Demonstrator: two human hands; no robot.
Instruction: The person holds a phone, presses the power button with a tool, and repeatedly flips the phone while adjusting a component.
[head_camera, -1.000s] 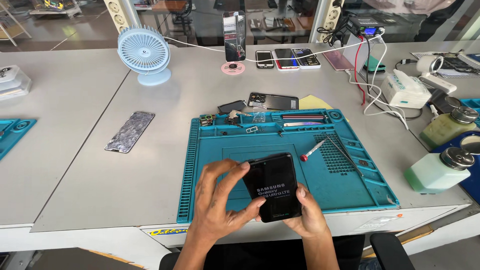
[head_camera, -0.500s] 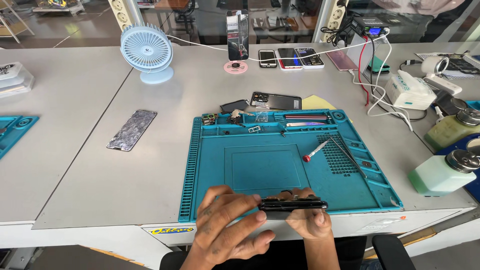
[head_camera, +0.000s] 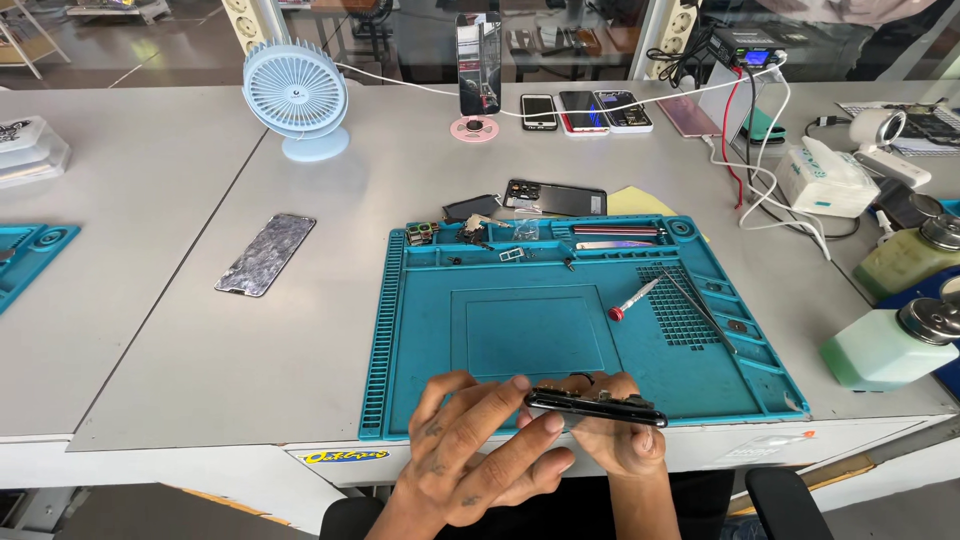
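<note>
1. Left hand (head_camera: 470, 450) and right hand (head_camera: 615, 440) both grip slim black smartphone (head_camera: 596, 405), held edge-on.
2. Phone sits over near edge of teal silicone repair mat (head_camera: 420, 340) on grey worktop (head_camera: 300, 330).

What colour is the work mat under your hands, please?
The work mat is teal blue; head view.

Bright, even daylight filled the frame, seemingly from the glass wall behind the bench; shadows were soft and short, a faint one under the blue desk fan (head_camera: 296, 98) and beneath both hands at the near edge of the teal repair mat (head_camera: 420, 330). Mild glare sat on the grey tabletop (head_camera: 160, 330) and the cracked screen panel (head_camera: 265, 254). Focus was sharp mid-frame; wide-angle bending showed at the edges, no obvious motion blur.
</note>
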